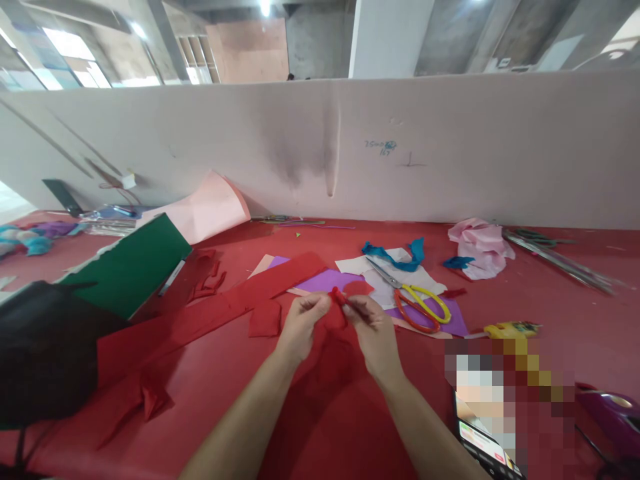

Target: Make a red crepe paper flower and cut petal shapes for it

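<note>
My left hand (pixel 303 327) and my right hand (pixel 375 333) meet over the middle of the table. Both pinch a small rolled red strip (pixel 337 293), crepe paper or cloth; I cannot tell which. Some red material hangs below the fingers. Just left of my left hand lies a cut red piece (pixel 265 319), near a long red strip (pixel 200 317) running to the left. Beyond my right hand, scissors (pixel 395 281) with red and yellow handles rest partly open on white paper (pixel 434 283) and purple sheets (pixel 456 316).
A green board (pixel 135 267) and a black bag (pixel 45 353) stand at left. Blue scraps (pixel 413 257) and crumpled pink material (pixel 480 250) lie farther back. At right are a yellow glue gun (pixel 510 330), a phone (pixel 480 433) and a purple object (pixel 607 413). A pale wall (pixel 210 133) closes the back.
</note>
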### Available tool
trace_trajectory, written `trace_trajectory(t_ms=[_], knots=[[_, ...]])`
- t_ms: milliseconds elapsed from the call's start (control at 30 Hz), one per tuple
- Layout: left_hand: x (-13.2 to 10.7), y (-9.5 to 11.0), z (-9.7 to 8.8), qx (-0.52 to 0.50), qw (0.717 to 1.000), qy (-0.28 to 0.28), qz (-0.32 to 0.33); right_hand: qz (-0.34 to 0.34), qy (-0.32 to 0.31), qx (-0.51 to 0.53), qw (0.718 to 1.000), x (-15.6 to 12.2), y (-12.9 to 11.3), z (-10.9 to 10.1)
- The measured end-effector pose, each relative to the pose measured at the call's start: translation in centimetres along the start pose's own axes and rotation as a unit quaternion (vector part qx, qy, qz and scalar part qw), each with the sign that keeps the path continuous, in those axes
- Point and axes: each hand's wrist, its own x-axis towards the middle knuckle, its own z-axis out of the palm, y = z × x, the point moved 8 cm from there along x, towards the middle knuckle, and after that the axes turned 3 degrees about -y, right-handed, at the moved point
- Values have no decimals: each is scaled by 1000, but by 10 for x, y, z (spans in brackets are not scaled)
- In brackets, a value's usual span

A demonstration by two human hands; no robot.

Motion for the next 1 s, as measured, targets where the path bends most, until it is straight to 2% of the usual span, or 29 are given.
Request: trace_trajectory(t_ms=[67,133,333,633,800,1000], knots=[[1,-1,-2,-34,999,6,-2,6,13,47,999,1,4,-3],[1,0,-4,-22,1000,16,9,7,16,86,996,1,7,-4],[-3,10,7,66,995,-41,62,27,-20,172,985,-1,9,5],[-4,16,9,114,987,-56,98,46,-10,187,981,-2,7,7],[-5,20,9,117,986,-41,113,60,-25,182,981,-2,12,8],[-6,18,9,101,990,-18,102,68,-44,145,986,-4,10,12]])
